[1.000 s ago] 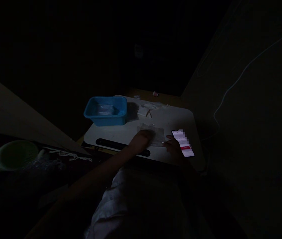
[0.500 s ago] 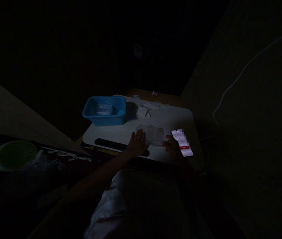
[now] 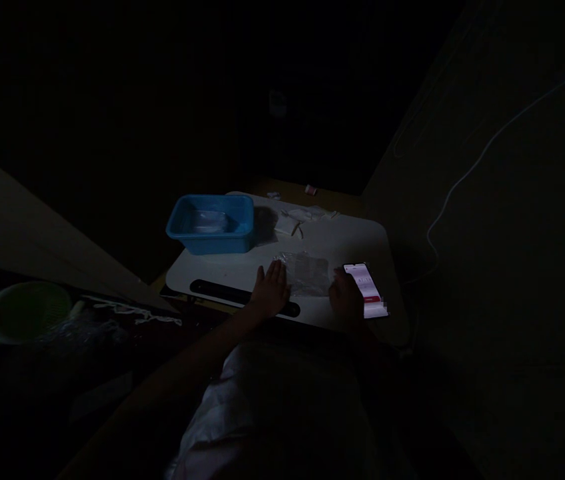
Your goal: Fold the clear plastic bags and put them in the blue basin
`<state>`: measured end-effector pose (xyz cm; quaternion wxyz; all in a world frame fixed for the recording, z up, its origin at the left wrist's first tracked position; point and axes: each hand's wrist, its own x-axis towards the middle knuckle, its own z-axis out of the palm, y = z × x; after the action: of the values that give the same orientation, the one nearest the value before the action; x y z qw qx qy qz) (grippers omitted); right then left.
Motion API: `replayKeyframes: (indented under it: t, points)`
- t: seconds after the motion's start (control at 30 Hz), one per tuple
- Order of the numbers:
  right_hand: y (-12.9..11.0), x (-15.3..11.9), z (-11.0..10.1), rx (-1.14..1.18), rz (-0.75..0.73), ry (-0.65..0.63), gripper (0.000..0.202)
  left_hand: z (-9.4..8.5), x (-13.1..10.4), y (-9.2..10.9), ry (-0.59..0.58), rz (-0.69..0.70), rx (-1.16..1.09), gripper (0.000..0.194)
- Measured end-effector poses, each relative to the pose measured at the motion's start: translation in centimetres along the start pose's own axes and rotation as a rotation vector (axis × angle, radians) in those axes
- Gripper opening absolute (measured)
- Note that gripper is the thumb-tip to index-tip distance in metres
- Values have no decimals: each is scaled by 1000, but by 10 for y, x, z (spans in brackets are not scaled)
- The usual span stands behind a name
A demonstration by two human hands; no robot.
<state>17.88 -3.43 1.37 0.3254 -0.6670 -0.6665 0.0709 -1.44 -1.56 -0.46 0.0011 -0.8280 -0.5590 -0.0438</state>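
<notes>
A clear plastic bag lies flat and slightly wrinkled on the white table. My left hand rests at the bag's left side, palm down, fingers stretched out and touching its edge. At the bag's right edge is my right hand, its fingers curled in; it is very dark, and whatever they hold, if anything, is hidden. Just right of that hand lies a lit phone, partly covered by it.
A blue plastic basin with a clear plastic packet inside stands at the table's left. Crumpled white pieces lie at the back. A black slot runs along the front edge. A green basket sits at far left; a white cable hangs right.
My left hand has shifted slightly left on the bag. My right hand's fingers have curled in from a more stretched position. The bag looks a little more wrinkled.
</notes>
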Motion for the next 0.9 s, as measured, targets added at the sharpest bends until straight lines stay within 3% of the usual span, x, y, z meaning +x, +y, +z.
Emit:
replayKeyframes:
  t: [0.17, 0.27, 0.4, 0.67, 0.83, 0.9]
  points:
    - [-47, -9, 24, -148, -417, -326, 46, -4, -1, 0, -25, 2, 26, 55]
    - [-52, -14, 36, -261, -492, -381, 52, -3, -1, 0, -49, 12, 34, 55]
    - [-33, -19, 41, -327, -458, -334, 54, -1, -1, 0, -9, -11, 23, 54]
    - [-2, -22, 27, -397, -323, -233, 54, -3, -2, 2, 10, -15, 20, 55]
    - [-4, -17, 19, -455, -179, -204, 58, -2, -2, 1, 9, -12, 20, 55]
    - [-12, -10, 20, -443, -210, -221, 57, -2, -2, 1, 8, -12, 19, 55]
